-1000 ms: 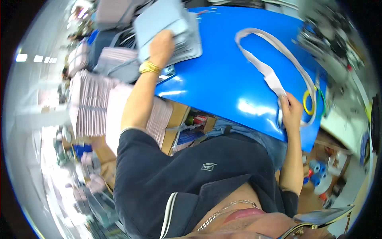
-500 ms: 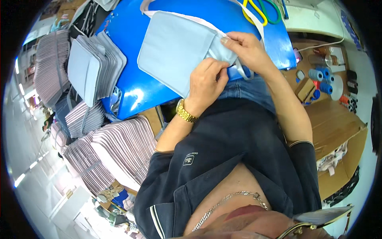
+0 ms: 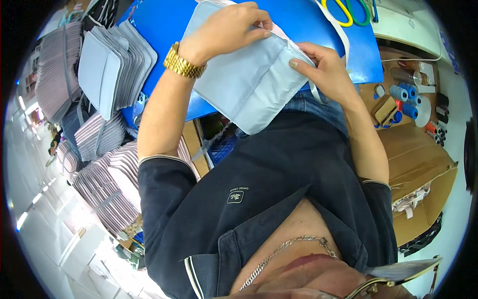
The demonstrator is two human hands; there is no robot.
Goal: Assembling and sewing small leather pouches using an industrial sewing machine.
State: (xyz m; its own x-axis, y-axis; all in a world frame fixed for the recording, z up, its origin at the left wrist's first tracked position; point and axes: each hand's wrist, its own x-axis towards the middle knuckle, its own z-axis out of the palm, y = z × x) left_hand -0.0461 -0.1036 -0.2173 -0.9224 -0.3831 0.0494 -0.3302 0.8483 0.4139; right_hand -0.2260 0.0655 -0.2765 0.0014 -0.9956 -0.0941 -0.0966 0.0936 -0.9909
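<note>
A light grey-blue fabric piece (image 3: 249, 74) with rounded corners and a crease across it lies over the table's near edge, its near corner against my shirt. Pale pink trim shows along its far edge. My left hand (image 3: 234, 27), above a watch, is closed on that far edge with thumb and fingers together. At the right end, my right hand (image 3: 326, 72) pinches the fabric's edge between thumb and fingers. A pale strap (image 3: 336, 25) runs on the table beyond the right hand.
The blue table (image 3: 366, 55) holds yellow-handled scissors (image 3: 343, 12) and green-handled scissors (image 3: 361, 15). Left stand stacked grey-blue panels (image 3: 107, 70) and bundled pink-edged panels (image 3: 104, 194). Right are thread spools (image 3: 408, 94) and an open cardboard box (image 3: 423, 164).
My left hand has moved from the fabric's near side to its far edge. The folded right part now lies opened out, and the fabric has shifted nearer to me.
</note>
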